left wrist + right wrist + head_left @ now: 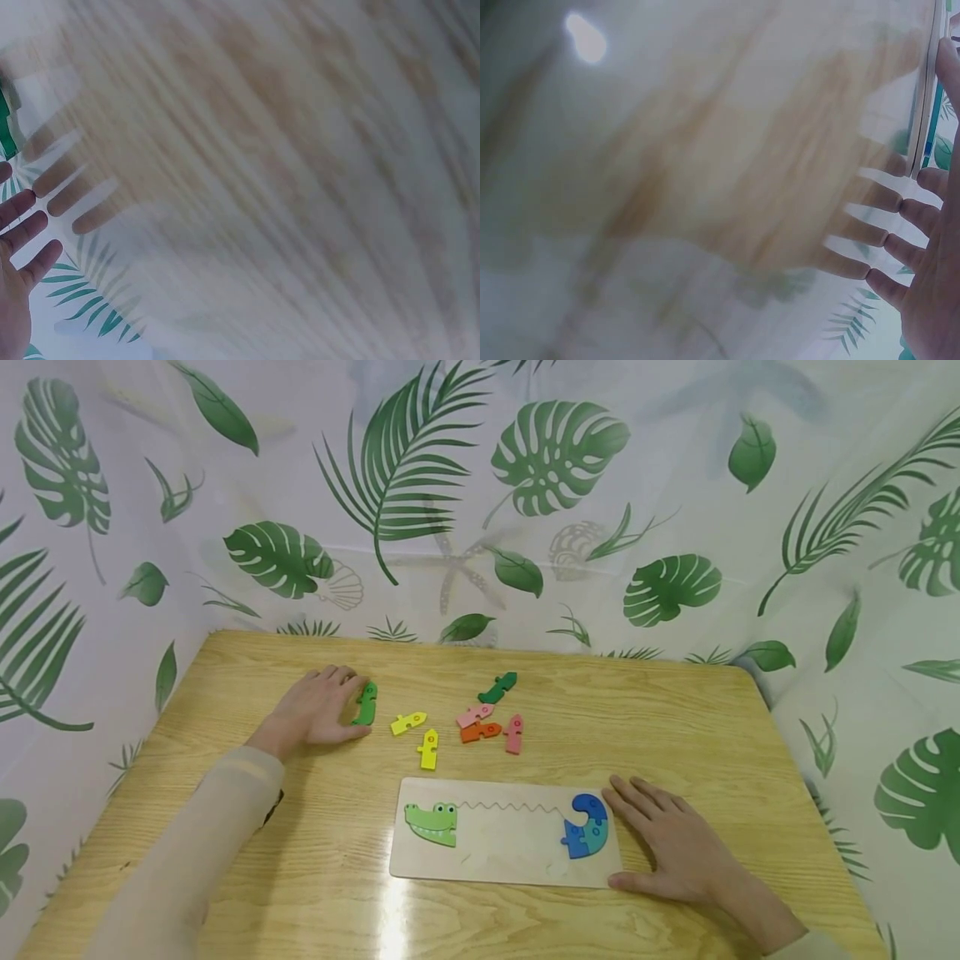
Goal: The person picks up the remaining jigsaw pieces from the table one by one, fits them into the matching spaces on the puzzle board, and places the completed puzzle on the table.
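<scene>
At the table's left, my left hand (322, 706) pinches a bright green puzzle piece (367, 704), thumb at its near end and index finger at its far end. That green piece (7, 124) shows only at the left edge of the left wrist view, beside the spread fingers. A pale wooden puzzle board (510, 868) lies in front, with a green crocodile head (435, 824) at its left and joined blue tail pieces (587, 828) at its right. My right hand (678, 843) rests flat with fingers spread, thumb and fingertips right at the board's right edge.
Beyond the board lie loose pieces: two yellow ones, the nearer yellow piece (428, 750) upright in view, an orange piece (480, 732), a pink piece (475, 716), a pinkish-red piece (513, 735) and a dark green piece (498, 687). A leaf-printed curtain (450, 568) borders the wooden table (637, 718).
</scene>
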Available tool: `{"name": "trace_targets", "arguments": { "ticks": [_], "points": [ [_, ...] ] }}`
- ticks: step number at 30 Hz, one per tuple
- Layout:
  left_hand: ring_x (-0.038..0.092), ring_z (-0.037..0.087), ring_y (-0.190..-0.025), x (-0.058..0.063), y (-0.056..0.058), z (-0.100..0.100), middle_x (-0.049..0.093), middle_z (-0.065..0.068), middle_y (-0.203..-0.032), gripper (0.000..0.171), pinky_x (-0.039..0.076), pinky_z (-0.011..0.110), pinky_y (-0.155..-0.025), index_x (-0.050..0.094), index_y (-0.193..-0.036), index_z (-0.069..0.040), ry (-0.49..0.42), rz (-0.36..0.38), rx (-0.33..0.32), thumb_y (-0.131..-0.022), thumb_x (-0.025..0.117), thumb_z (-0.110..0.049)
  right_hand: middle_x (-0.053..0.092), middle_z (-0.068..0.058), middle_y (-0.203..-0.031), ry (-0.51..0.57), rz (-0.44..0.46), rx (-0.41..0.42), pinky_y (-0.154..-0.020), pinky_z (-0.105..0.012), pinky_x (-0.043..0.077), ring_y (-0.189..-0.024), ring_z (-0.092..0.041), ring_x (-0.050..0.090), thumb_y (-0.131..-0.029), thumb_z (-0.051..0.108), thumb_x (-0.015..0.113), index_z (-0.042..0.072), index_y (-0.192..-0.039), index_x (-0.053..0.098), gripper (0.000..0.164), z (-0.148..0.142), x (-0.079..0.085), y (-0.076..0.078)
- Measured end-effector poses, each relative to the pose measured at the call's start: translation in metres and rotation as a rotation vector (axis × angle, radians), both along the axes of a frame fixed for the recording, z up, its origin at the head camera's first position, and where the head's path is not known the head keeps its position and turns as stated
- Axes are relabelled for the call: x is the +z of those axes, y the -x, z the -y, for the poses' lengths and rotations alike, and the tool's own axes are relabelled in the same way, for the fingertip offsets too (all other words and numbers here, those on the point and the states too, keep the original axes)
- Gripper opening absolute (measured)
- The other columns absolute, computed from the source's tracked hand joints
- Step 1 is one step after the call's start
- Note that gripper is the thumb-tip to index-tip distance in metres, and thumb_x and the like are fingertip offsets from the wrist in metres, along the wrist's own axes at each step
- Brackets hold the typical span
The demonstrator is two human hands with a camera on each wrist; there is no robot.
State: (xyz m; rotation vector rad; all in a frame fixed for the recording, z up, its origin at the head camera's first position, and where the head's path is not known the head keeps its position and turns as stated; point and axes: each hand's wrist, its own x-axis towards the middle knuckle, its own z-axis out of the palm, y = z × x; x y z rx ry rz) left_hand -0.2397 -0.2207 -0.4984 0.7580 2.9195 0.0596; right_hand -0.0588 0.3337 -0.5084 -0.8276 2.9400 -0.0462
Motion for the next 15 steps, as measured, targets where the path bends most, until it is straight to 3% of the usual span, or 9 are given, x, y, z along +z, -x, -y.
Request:
{"name": "trace_targets", "arguments": {
  "ticks": [15],
  "points": [
    [0.053,0.042,-0.137,0.0005,0.0013,-0.0007,0.052,0.022,-0.151,0.090,0.048,0.063,-0.112,0.044,-0.159,-0.007,0.000,-0.009,-0.033,-0.093,0.063,-0.067,0.037,-0.009,-0.172,-0.006,0.010,-0.001,-0.119,-0.064,0.041,-0.156,-0.040,0.037,-0.081,0.088,0.061,0.020,-0.166,0.036,0.111,0.0005,0.0005,0.0003]
  ]
}}
